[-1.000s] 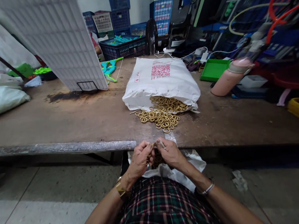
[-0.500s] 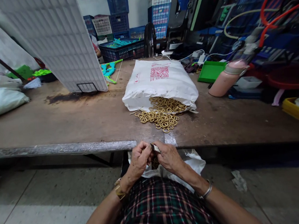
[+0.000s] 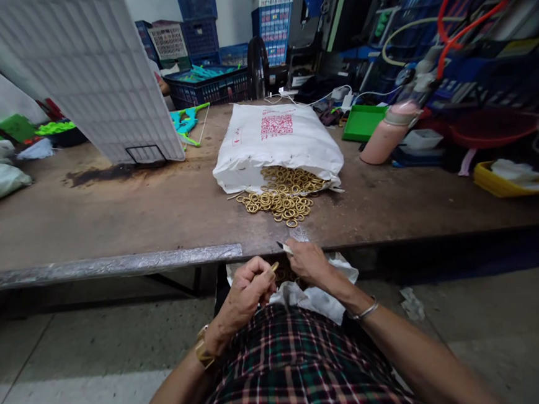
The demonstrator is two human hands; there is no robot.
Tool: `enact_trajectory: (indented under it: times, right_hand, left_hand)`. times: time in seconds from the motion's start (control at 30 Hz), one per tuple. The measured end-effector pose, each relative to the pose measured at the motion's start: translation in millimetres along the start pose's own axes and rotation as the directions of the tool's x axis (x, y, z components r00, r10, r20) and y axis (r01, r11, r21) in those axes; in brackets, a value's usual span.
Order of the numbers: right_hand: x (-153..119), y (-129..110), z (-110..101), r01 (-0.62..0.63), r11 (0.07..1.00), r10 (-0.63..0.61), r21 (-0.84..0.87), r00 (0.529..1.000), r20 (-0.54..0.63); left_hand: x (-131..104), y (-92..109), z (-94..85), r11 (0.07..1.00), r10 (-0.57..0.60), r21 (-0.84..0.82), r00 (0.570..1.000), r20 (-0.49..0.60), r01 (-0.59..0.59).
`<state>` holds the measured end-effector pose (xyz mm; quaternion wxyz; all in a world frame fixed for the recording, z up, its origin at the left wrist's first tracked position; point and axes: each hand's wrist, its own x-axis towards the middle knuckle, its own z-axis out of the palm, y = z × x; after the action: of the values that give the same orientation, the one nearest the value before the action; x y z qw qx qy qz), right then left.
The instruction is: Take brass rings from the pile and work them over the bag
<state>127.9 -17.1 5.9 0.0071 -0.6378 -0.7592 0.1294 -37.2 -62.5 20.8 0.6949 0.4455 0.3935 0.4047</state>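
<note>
My left hand is closed, pinching a gold-coloured ring between thumb and fingers above my lap. To its right and a little farther forward, my right hand grips a small white-handled tool with a dark, blade-like tip pointing left; I cannot make out its exact kind. Below both hands a white sack lies open on my lap, and more rings show dimly inside it. On the table ahead, a pile of loose gold-coloured rings spills from the mouth of a white woven bag with red print.
The brown table has tape along its front edge. A white ribbed panel stands at the left. Rightward are a green tray, a pink bottle and a yellow tray. Crates stand behind.
My hands have come apart: the right moved up and away with the tool, the left stayed low with the ring. The view has shifted slightly, moving the table things leftward.
</note>
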Motion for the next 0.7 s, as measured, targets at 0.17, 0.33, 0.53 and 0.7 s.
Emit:
enact_trajectory:
  times: [0.17,0.33,0.53,0.7]
  right_hand:
    - [-17.8,31.4,22.9,-0.005,0.995,0.010,0.100,0.998,-0.057]
    - [-43.1,46.9,68.5,0.045,0.946,-0.043,0.321,0.999,-0.013]
    - [-49.7,55.9,106.0,-0.030,0.878,-0.034,0.478,0.992,0.124]
    - [-49.6,61.2,109.9,-0.068,0.873,-0.008,0.482,0.988,0.154]
  left_hand:
    - [13.8,-23.6,-9.0,0.891,-0.343,-0.344,0.935,-0.087,0.295]
    - [45.7,-53.9,-17.0,0.773,-0.572,-0.429,0.806,-0.153,0.467]
    - [71.0,-78.3,-18.2,0.754,-0.634,-0.391,0.740,-0.225,0.528]
    - [76.0,-97.1,-24.0,0.789,-0.613,-0.277,0.738,-0.282,0.549]
